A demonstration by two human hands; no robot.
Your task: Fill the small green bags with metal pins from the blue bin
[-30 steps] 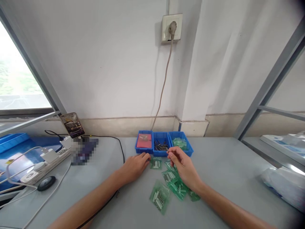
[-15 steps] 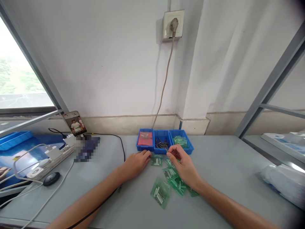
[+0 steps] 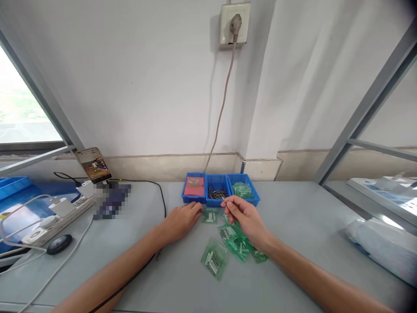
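Right hand point(image 3: 243, 216) pinches a small metal piece point(image 3: 223, 198) by fingertips, so it could slip; left hand's point(image 3: 183, 219) grip, I can't tell.

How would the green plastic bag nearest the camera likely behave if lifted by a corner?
The green plastic bag would likely flop, as it looks thin and see-through. The slim pieces inside would probably slide, since they lie loosely bunched.
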